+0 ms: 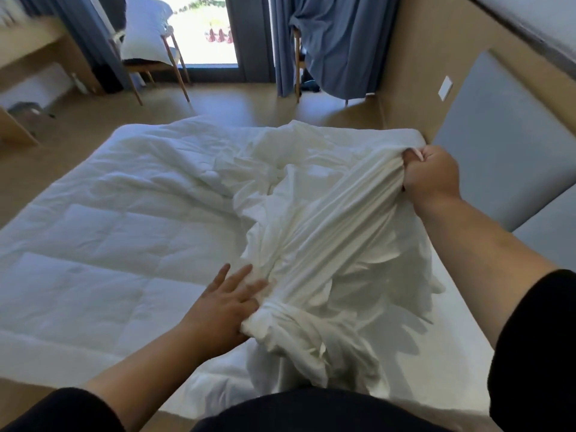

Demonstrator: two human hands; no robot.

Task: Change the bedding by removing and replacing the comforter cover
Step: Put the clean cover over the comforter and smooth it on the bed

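1. Seen from above: white comforter cover (314,232) bunched into a long twisted rope across the right half of the bed (448,310), stretched taut between two hands.
2. Right hand (431,176) raised near the headboard (498,157), grip clenched round the far end of the cover, fabric fanning out from the fist in tight folds.
3. Left hand (223,305) low and nearer the body, thumb and palm grasping the gathered lower knot of the cover, fingers extended forward and lying against the cloth.
4. Loose tail of the cover spilling down toward the near edge of the bed, casting jagged shadows on the bare sheet on the right.
5. Quilted white comforter (103,232) spread flat over the left and middle of the bed, its stitched squares showing, uncovered; far portion rumpled where it meets the cover.
6. Dark sleeves visible on both upper arms at the bottom of the frame.
7. Across the room: wooden chair (156,68) carrying a white pillow (145,32) propped against its back, set before a bright glass door (202,29) framed by blue curtains (336,42).
8. Pale wooden worktop (34,48) along the left wall; white switch plate (445,88) on the tan wall beside the headboard.
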